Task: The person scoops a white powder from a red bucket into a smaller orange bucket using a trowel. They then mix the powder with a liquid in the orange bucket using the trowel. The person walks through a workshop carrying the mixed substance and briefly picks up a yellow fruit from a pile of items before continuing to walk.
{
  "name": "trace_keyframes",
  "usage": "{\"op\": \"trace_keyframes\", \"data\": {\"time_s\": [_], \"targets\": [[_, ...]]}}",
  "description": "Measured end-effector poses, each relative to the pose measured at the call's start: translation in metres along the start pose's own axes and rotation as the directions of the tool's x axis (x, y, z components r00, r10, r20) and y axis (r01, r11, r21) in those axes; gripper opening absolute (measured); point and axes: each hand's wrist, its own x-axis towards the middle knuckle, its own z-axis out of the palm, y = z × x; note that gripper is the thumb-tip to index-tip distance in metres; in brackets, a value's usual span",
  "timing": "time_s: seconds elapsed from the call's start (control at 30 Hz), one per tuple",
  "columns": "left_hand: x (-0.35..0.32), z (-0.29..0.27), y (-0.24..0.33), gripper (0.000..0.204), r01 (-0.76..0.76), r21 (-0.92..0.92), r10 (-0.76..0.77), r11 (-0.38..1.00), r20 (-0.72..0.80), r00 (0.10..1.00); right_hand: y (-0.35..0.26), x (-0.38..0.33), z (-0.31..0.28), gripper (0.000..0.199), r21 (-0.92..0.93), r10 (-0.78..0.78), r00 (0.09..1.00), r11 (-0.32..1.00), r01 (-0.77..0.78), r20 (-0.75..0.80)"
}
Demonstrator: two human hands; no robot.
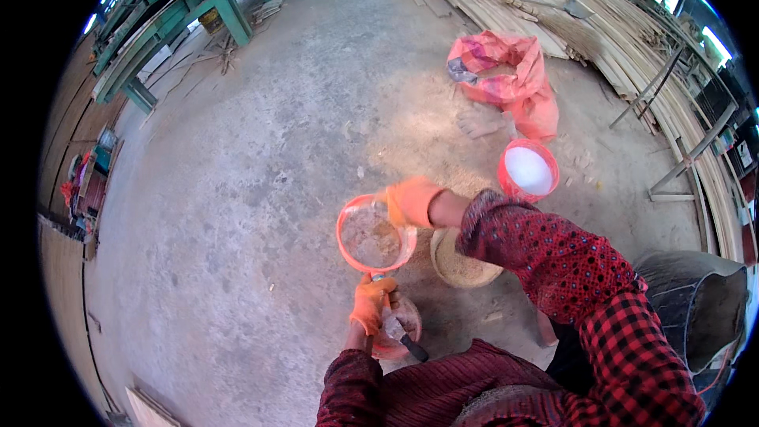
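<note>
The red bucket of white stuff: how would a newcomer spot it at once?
Start at the pink sack crumpled on the concrete floor. Just below it stands the red bucket, apart from both hands. Unlike the red bucket gripped by the right hand, it is filled with smooth, bright white liquid.

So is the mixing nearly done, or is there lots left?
Some is done: the orange bucket already holds a greyish mix. In hand: the right hand grips its rim, and the left hand holds a tool over a small bowl. Probably plenty left: the second bucket looks full of white stuff, and the pan of sawdust sits untouched.
</note>
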Motion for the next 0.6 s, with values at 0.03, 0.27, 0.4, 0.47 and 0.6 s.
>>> {"op": "trace_keyframes", "data": {"time_s": [0.03, 0.27, 0.4, 0.47, 0.6], "targets": [[-0.003, -0.007, -0.002, 0.028, 0.006, -0.065, -0.005, 0.998, 0.014, 1.0, -0.001, 0.001, -0.012, 0.029, 0.057, 0.051, 0.998, 0.997, -0.053, 0.026], [0.002, 0.034, 0.001, 0.029, -0.136, 0.029, 0.133, 0.99, 0.106, 0.986, 0.016, -0.013, 0.123, 0.034, 0.155, 0.007, 1.0, 0.988, -0.004, -0.018], [-0.003, 0.031, 0.001, 0.034, -0.1, 0.188, 0.067, 0.977, 0.175, 0.982, 0.025, -0.012, 0.098, 0.033, -0.008, -0.192, 0.981, 0.981, 0.192, -0.016], [-0.016, 0.032, 0.005, 0.036, -0.08, 0.25, 0.029, 0.965, 0.201, 0.979, 0.034, -0.018, 0.073, 0.028, 0.603, 0.239, 0.961, 0.75, -0.272, 0.137], [-0.032, 0.037, 0.009, 0.039, -0.081, 0.252, 0.016, 0.964, 0.249, 0.968, 0.057, -0.038, 0.028, 0.03, 0.858, 0.373, 0.871, 0.278, -0.432, 0.318]]}}
